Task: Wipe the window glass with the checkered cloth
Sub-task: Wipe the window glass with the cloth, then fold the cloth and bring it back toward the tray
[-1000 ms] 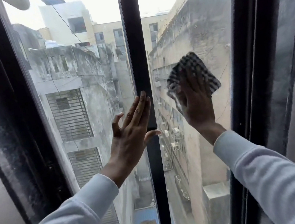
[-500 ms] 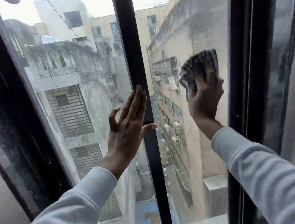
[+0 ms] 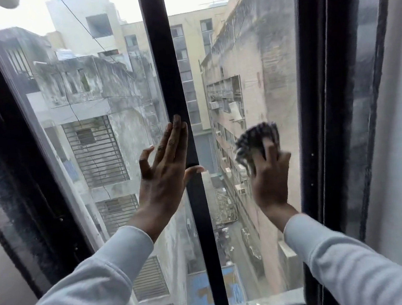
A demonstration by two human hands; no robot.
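Left of centre in the frame, the left hand (image 3: pixel 163 174) lies open and flat, fingers extended against the left pane and the black centre mullion (image 3: pixel 177 105); it holds nothing and probably steadies the body. Right of the mullion, the right hand (image 3: pixel 269 177) presses the bunched checkered cloth (image 3: pixel 251 144) onto the window glass (image 3: pixel 255 70), fingers spread over it to keep contact. The cloth looks motion-blurred.
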